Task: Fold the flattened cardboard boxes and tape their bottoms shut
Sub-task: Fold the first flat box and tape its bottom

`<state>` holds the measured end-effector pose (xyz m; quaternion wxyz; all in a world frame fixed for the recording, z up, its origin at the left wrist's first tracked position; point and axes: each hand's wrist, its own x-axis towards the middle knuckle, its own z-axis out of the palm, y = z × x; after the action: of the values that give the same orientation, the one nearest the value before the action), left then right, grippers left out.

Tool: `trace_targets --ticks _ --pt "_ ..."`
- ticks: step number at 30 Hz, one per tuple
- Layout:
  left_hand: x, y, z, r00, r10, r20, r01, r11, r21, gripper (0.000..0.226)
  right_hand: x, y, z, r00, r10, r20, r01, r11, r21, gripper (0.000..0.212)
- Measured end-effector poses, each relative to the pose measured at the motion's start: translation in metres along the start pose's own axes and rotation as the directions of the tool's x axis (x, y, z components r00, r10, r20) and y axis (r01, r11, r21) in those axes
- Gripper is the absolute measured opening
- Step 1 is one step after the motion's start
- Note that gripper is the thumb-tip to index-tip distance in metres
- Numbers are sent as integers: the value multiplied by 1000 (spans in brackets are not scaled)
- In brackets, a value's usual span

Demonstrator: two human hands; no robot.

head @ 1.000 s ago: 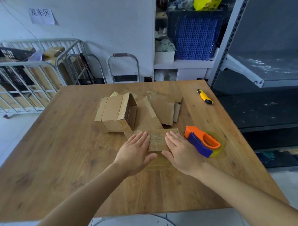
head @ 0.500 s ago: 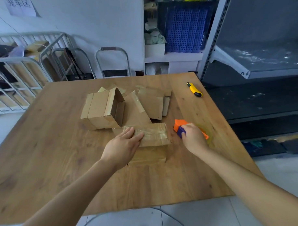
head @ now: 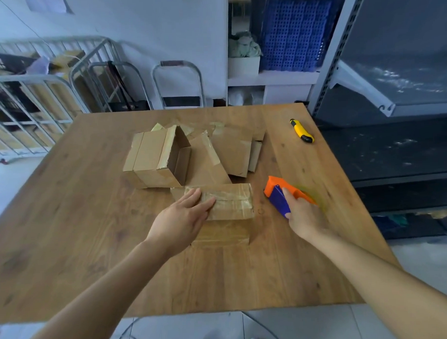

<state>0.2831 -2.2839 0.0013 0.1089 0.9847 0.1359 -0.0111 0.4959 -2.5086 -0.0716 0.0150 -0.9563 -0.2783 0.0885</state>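
We are partway through. One folded box (head: 156, 159) already lies on its side at the left of the pile, glossy tape along its edges and its open mouth facing right. The box in hand (head: 231, 202) stands on the table (head: 67, 225) right in front of us with its flaps closed and facing up. Shiny tape runs along the seam, so we judge this bottom sealed or nearly so.

Our left hand (head: 183, 219) rests flat on the left end of that box, fingers straight and together, pressing rather than gripping. Our right hand (head: 304, 217) is just beside the box on the tape dispenser (head: 281, 195), and as far as we can see its fingers curl round the handle while the dispenser sits on the wood.

Behind the box several flattened boxes (head: 232, 153) overlap in a loose heap, not yet folded or taped; we cannot count them. A yellow utility knife (head: 301, 130) lies well apart near the far right corner.

As for writing, a paper sheet (head: 49, 4) on the wall is cut off by the top edge and nothing on it can be read. We make out no brand on the dispenser, the knife or the cardboard
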Motion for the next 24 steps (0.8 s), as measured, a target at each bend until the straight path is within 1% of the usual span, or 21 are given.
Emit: trace_targets --ticks 1,2,3,5,7,8,10,13,15,17,18,19,21,22,24 --pt "-1 0 -1 1000 1 2 -1 1000 -2 45 -1 -2 -6 1000 13 -1 -13 994 113 70" --pt "-1 0 -2 1000 1 3 -1 1000 -8 45 -4 -4 -14 1000 28 -4 -26 964 266 69" --pt "-2 1 -3 1000 1 7 -1 1000 -11 44 -6 -7 -25 999 50 -8 -42 905 424 68" --pt "-3 2 -6 1000 12 9 -12 1000 -11 46 -11 -11 -55 997 73 -8 -49 736 676 62" --pt "-3 3 -8 1000 29 10 -29 1000 -10 48 -18 -16 -88 1000 16 7 -15 542 840 56" --pt "-2 3 -9 999 34 19 -33 999 -5 46 -22 -18 -103 999 -33 -2 17 457 889 51" --pt "-1 2 -11 998 43 37 -44 999 16 45 -29 -25 -130 991 -126 -51 96 383 919 40" --pt "0 0 -11 997 54 56 -56 997 43 46 -29 -38 -152 977 -194 -93 154 330 931 25" --pt "1 -1 -11 995 65 78 -69 996 57 51 -27 -48 -159 971 -227 -80 153 326 933 19" --pt "3 -5 -10 992 89 86 -96 992 82 71 -22 -58 -163 960 -276 -55 145 318 937 17" --pt "3 -6 -9 991 98 91 -106 990 96 77 -21 -63 -164 953 -300 -39 137 313 940 17" --pt "4 -7 -9 990 103 93 -112 988 103 75 -19 -67 -164 945 -326 -20 127 309 942 18" --pt "6 -8 -8 989 107 99 -117 988 97 54 -15 -74 -163 929 -371 10 122 331 936 23" --pt "6 -7 -10 989 111 96 -120 988 96 48 -13 -76 -162 921 -390 21 134 366 921 25" --pt "5 -8 -11 988 121 96 -131 986 101 46 -7 -77 -163 904 -425 51 160 445 881 26"
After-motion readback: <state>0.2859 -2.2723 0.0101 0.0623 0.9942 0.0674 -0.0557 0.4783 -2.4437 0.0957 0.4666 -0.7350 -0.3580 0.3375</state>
